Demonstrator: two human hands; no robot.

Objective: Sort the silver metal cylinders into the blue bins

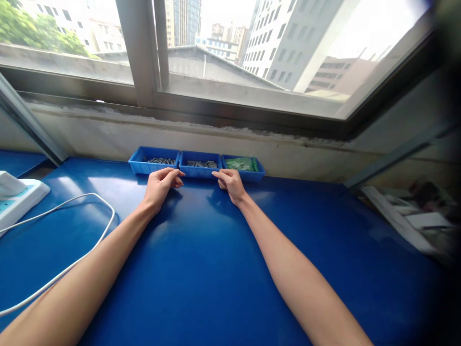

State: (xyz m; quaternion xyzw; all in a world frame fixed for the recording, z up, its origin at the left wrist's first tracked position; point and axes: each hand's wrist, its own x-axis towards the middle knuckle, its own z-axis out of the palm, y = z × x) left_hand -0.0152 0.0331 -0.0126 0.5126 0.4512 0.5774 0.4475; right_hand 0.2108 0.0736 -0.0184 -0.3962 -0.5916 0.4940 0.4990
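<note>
Three blue plastic bins stand side by side against the wall. Small grey metal parts fill some of the left bin (140, 166), and grey pieces lie in the middle bin (200, 171). Green plastic packets (240, 164) are in the right bin (254, 177). My left hand (160, 186) is closed, thumb and forefinger together, in front of where the left and middle bins meet. My right hand (232, 184) is pinched by the middle bin's right front. Whether the fingertips touch the bins or hold something small, I cannot make out.
Both forearms reach across the blue tabletop (194, 269). A white cable (108, 211) loops on the left, beside a white power strip (36, 190). On the right are blurred white items (428, 221). A window frame (216, 113) runs above the bins.
</note>
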